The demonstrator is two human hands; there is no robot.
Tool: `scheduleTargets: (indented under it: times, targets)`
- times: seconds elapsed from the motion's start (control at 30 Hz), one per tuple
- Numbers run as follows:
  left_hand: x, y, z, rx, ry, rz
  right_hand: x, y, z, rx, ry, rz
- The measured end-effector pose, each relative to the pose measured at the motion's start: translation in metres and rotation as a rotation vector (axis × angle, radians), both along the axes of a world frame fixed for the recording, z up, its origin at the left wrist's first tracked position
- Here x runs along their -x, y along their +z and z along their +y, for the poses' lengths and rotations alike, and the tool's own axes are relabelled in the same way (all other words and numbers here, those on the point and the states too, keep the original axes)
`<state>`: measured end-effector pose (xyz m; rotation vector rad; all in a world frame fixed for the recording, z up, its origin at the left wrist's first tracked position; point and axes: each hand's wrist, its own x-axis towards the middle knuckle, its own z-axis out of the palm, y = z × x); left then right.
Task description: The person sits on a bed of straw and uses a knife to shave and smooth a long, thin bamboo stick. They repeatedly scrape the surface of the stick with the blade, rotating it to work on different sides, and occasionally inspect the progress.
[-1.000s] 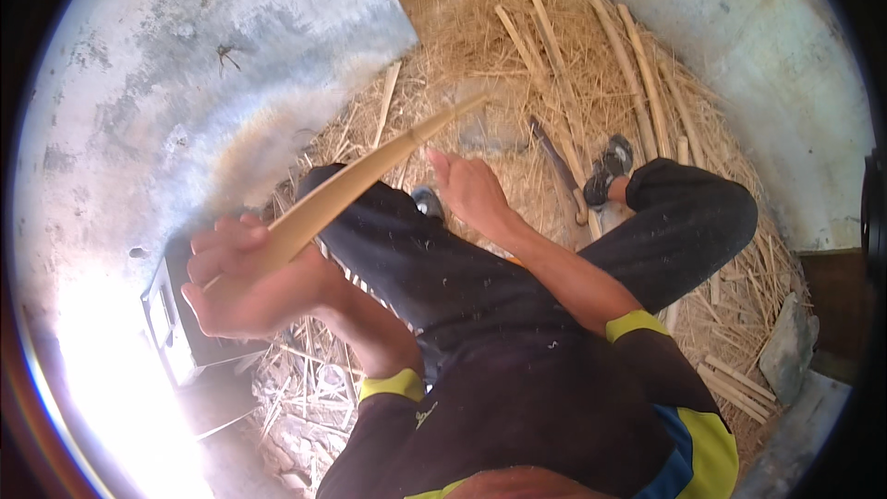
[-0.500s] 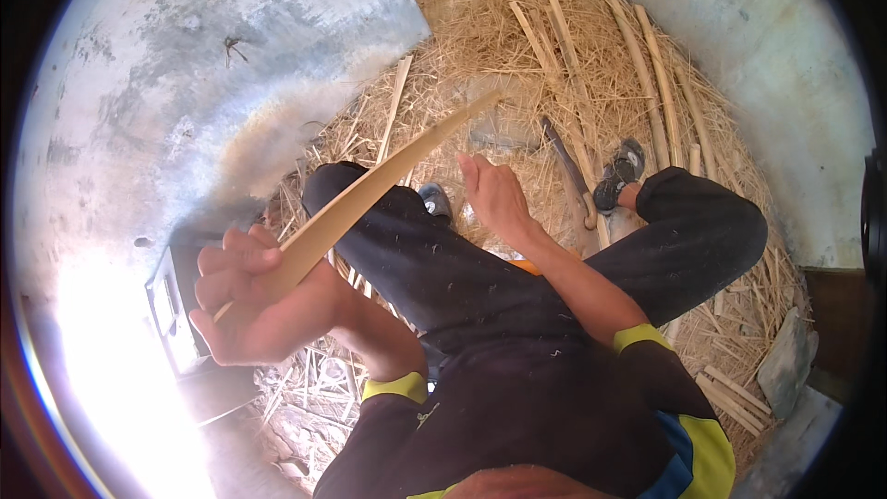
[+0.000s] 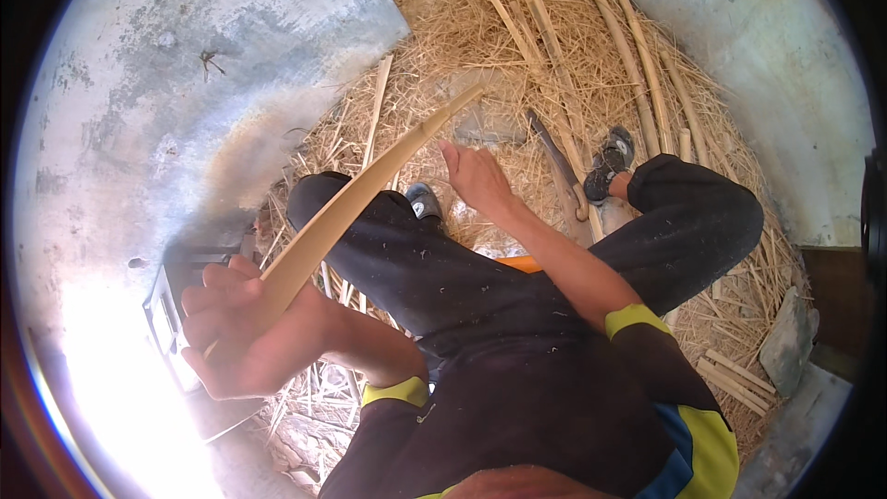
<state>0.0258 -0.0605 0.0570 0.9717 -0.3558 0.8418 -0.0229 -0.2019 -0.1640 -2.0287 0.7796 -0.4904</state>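
Note:
A long, pale split-bamboo strip (image 3: 346, 212) slants from lower left up toward the middle, its thin far end over the straw. My left hand (image 3: 254, 323) is closed around its near end, and a bit of the strip pokes out below the fingers. To the right of the strip's far half is my right hand (image 3: 480, 180), its fingers curled together and apart from the strip. Whatever the right fingers may hold is hidden. On the ground beyond it lies a dark long-bladed tool (image 3: 554, 152) with a hooked end, beside my right foot.
Straw and shavings (image 3: 443, 0) cover the ground. Several bamboo poles (image 3: 642, 74) lie at the far right, and short split pieces (image 3: 736, 379) sit at lower right by a grey stone (image 3: 788, 340). A pale wall (image 3: 231, 65) rises on the left. Something orange (image 3: 522, 263) shows between my legs.
My left hand has shifted slightly down and left with the bamboo strip. My right hand has also moved a little left. The whole view has turned slightly.

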Motion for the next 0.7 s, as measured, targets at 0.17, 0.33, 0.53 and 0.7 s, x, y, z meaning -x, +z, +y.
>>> scheduleTargets:
  times: [0.17,0.33,0.53,0.7]
  targets:
    - [-0.007,-0.003,0.013,-0.032,-0.068,-0.002,-0.002,0.017,0.008,-0.036,0.061,-0.057]
    - [-0.021,0.001,0.010,-0.003,-0.014,0.065,-0.013,0.017,0.004,0.069,0.013,0.021]
    - [-0.015,0.002,0.001,0.005,0.021,0.011,-0.010,0.002,0.003,0.113,-0.040,0.104]
    - [-0.011,-0.002,0.013,0.027,-0.208,0.014,-0.011,-0.002,0.001,0.075,-0.054,0.089]
